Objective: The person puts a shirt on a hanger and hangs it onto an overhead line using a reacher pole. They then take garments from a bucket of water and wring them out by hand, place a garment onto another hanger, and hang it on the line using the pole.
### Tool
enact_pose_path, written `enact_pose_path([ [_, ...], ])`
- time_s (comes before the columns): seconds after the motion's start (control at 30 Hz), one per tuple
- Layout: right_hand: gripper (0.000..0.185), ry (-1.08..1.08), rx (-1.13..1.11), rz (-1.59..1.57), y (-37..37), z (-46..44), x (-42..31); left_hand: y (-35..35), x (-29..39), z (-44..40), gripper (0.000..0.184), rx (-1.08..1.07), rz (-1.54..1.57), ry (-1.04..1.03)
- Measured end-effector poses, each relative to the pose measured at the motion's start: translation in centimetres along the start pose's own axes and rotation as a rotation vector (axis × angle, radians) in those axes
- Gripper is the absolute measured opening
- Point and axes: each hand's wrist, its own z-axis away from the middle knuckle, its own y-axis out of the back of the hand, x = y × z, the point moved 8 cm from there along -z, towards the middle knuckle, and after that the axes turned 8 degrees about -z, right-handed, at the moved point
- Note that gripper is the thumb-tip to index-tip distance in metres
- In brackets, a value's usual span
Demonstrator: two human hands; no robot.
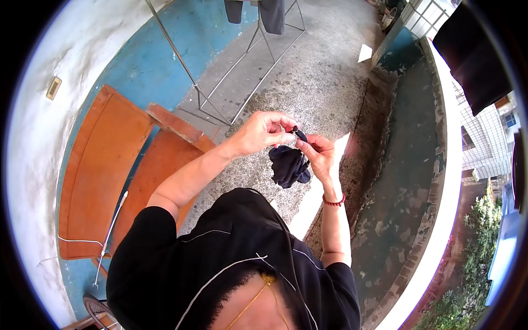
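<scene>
A small crumpled piece of dark navy or black cloth (289, 166) hangs in front of my chest, its lower part bunched in loose folds. My left hand (265, 132) pinches a narrow rolled part at its top between thumb and fingertips. Close beside it, my right hand (320, 155), with a red bead bracelet on the wrist, grips the same upper part from the other side. The fingertips of both hands nearly meet. What kind of garment the cloth is, I cannot make out.
To the left, orange-brown wooden boards (107, 176) lean by a blue and white wall, with a thin metal pole (114, 224) against them. Ahead stands a metal drying rack (258, 82) with dark clothes. A low parapet (404, 165) runs along the right; dark cloth (476, 60) hangs beyond it.
</scene>
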Motion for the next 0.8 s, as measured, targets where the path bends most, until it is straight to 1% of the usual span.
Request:
enact_pose_path([
  [0.07, 0.015, 0.002, -0.013, 0.031, -0.2, 0.1, 0.5, -0.1, -0.3, 0.2, 0.016, -0.009, -0.032, 0.000],
  [0.13, 0.018, 0.019, -0.005, -0.094, -0.9, 0.4, -0.4, 0.2, -1.1, 0.2, 0.014, 0.039, -0.039, 0.015],
  [0.27, 0.019, -0.011, -0.044, -0.068, -1.0, 0.5, 0.2, 0.1, -1.8, 0.4, 0.017, 0.045, -0.055, 0.053],
  [0.33, 0.015, -0.109, -0.016, -0.041, -1.0, 0.7, 0.1, -0.1, -1.8, 0.6, 0.018, 0.052, -0.058, 0.064],
  [0.37, 0.015, -0.109, -0.016, -0.041, -1.1, 0.8, 0.2, -0.2, -1.8, 0.7, 0.018, 0.052, -0.058, 0.065],
  [0.43, 0.014, -0.017, 0.043, 0.026, -1.0, 0.8, -0.1, -0.2, -1.8, 0.7, 0.020, 0.067, -0.052, 0.041],
  [0.47, 0.014, -0.017, 0.043, 0.025, -1.2, 0.8, 0.2, -0.3, -1.9, 0.7, 0.020, 0.067, -0.052, 0.041],
  [0.53, 0.011, 0.188, 0.110, 0.087, -1.2, 1.1, -1.0, -0.3, -1.7, 0.7, 0.021, 0.088, -0.037, 0.004],
  [0.67, 0.011, 0.170, 0.131, 0.174, -1.5, 1.6, -2.2, -0.3, -1.7, 0.9, 0.022, 0.087, -0.106, -0.004],
  [0.8, 0.014, 0.147, 0.117, 0.092, -1.3, 1.5, -1.1, -0.4, -1.4, 0.9, 0.020, 0.059, -0.111, 0.023],
])
